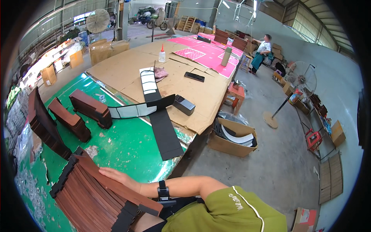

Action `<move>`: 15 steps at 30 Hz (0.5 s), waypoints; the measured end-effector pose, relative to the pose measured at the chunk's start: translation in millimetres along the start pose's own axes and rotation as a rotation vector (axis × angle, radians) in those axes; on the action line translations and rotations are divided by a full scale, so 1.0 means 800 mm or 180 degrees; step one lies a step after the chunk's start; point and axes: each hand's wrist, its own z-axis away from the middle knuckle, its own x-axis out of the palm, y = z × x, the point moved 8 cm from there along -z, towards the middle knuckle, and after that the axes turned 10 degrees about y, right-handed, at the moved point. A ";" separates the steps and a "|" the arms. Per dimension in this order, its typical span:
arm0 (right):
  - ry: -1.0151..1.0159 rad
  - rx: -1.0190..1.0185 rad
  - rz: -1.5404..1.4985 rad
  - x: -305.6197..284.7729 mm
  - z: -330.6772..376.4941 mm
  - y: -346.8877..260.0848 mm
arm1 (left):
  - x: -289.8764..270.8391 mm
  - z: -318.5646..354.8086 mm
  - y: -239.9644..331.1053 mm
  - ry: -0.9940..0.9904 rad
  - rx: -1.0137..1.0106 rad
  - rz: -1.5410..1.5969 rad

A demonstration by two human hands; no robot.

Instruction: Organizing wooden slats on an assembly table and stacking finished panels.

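At the lower left is a thick stack of long reddish-brown strips [89, 197] with black ends, lying side by side. My right hand [119, 178] is closed at the far side of one brown strip [118, 185], which stands on edge along the stack; the thumb is hidden. A band with a small dark device [163, 190] is round my right wrist. Some bare skin shows below the stack, but my left hand is out of sight. Beyond my right hand, three dark brown bundles [89, 106] stand on the green tabletop [119, 154].
Black strips with white panels [133, 111] cross a plain black strip [166, 135]. On the cardboard sheet [119, 69] are a grey-black box [183, 104], a phone [194, 77] and a red-tipped bottle [162, 54]. A carton [232, 149] stands beside the table. A person [262, 52] sits farther back.
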 end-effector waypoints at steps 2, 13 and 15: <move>-0.0025 0.0025 -0.0198 0.007 0.005 -0.005 | 0.000 -0.003 0.007 -0.0014 0.0062 0.0061; -0.0208 0.0497 0.1113 0.005 0.017 0.018 | 0.003 -0.013 -0.052 0.0176 -0.0102 0.0807; -0.0370 0.0453 0.1073 0.016 0.015 0.015 | 0.000 -0.008 -0.054 0.0156 -0.0082 0.0883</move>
